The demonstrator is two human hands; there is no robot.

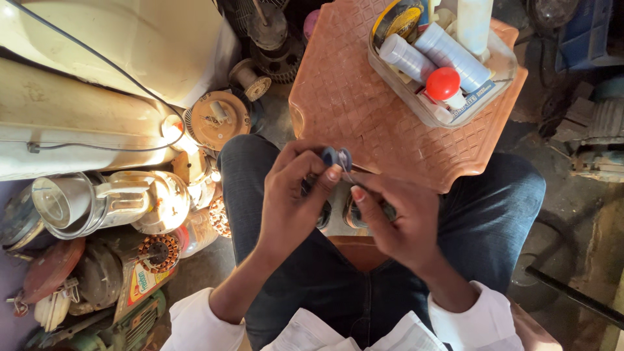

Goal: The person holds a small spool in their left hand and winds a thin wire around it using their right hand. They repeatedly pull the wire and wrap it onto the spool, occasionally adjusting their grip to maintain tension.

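My left hand [292, 195] pinches a small blue round part [337, 157] between thumb and fingertips, held over my lap beside the near edge of the brown plastic stool [351, 97]. My right hand [400, 218] is closed around a pale switch-like piece [338, 218] just beneath. A clear tub of bottles [500, 68] sits on the stool's far corner.

the left hand [292, 195] and right hand [396, 218] are covering most of a pale device [338, 218] lying just below the terracotta plastic stool [364, 110], leaving only dark round openings showing. the small blue piece [338, 157] pinched at the stool's near edge is proving too small to identify. the clear tub [500, 84] on the stool's far corner is running off the top edge, cutting its bottles short. the clutter left of the stool is blurring into shadow.
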